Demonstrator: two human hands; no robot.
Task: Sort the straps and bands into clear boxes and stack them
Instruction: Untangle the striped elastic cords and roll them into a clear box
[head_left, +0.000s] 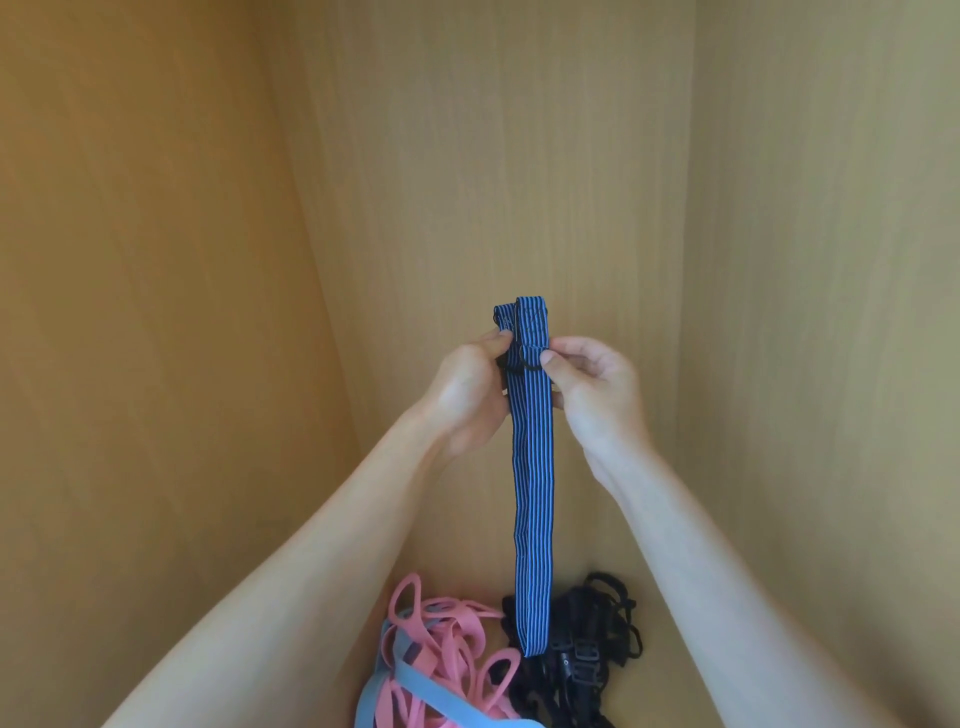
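Head view looks down into a space walled by wooden panels (156, 260). Low at the near left lies a heap of pink bands (452, 639) with a pale blue band (410, 686) draped across it; the bottom edge of the frame cuts both off. Above, the left hand (465, 384) has its fingers curled in, pinching the left edge of a blue striped strap (532, 493) held up in the middle. The strap is folded over at the top and hangs straight down, its lower end in front of a tangle of black straps (587, 639) at the near right. A dark ring (527, 358) sits on the strap between the hands. The right hand (592, 395) pinches the strap's right edge by thumb and forefinger. Single pieces in the black tangle cannot be told apart.
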